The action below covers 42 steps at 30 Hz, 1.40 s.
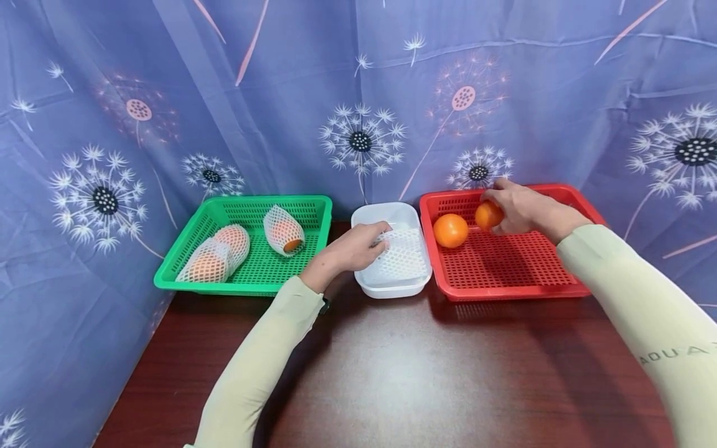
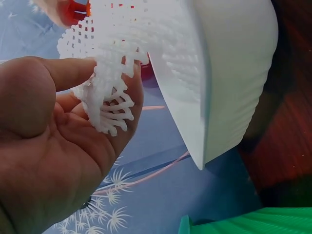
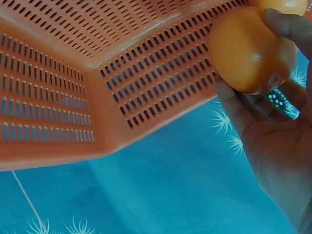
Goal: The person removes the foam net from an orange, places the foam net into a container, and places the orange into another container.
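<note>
My left hand point(image 1: 361, 246) pinches a white foam net sleeve point(image 2: 109, 73) between thumb and fingers, over the white plastic tub point(image 1: 392, 290) in the middle. More white netting point(image 1: 404, 252) lies in that tub. On the right, my right hand point(image 1: 515, 208) grips an orange point(image 3: 251, 51) with thumb and fingers, above the red basket point(image 1: 512, 292). A second orange point(image 1: 450, 231) rests in the basket's left part, beside the held one. In the left wrist view the sleeve's frayed, open-meshed end hangs across the fingers.
A green basket point(image 1: 246, 289) stands at the left with several net-wrapped oranges, one wrapped orange point(image 1: 284, 231) near its back right. The containers sit on a dark red-brown table point(image 1: 392, 373). Behind them hangs a blue curtain point(image 1: 280, 124) with dandelion prints.
</note>
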Each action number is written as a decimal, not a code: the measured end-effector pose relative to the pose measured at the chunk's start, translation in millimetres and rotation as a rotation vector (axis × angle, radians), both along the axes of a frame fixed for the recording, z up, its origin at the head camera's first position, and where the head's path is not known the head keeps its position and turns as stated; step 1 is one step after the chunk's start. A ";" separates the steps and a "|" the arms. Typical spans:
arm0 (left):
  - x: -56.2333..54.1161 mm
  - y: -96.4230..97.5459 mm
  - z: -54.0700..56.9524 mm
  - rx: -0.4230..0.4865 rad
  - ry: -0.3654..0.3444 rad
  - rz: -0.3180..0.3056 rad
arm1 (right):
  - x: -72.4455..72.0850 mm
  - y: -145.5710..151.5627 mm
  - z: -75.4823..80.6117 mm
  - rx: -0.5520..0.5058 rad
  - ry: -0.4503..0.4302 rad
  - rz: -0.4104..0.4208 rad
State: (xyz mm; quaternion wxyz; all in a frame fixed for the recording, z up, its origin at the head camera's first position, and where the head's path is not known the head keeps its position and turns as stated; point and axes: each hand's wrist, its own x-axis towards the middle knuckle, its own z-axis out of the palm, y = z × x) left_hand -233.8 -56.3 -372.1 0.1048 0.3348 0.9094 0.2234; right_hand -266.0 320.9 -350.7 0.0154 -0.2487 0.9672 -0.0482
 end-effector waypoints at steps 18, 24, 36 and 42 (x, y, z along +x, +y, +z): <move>-1.5 4.9 -19.6 -0.021 -0.003 0.026 | -13.5 4.9 -22.8 0.055 -0.047 -0.021; -3.2 3.9 -20.0 -0.060 0.056 0.022 | -14.2 3.1 -27.5 0.078 -0.082 -0.042; -2.1 4.5 -19.3 -0.031 0.058 0.056 | -15.2 0.9 -30.8 0.083 -0.099 -0.046; -1.6 3.9 -18.3 -0.033 0.046 0.060 | -14.3 -0.5 -30.5 0.083 -0.093 -0.019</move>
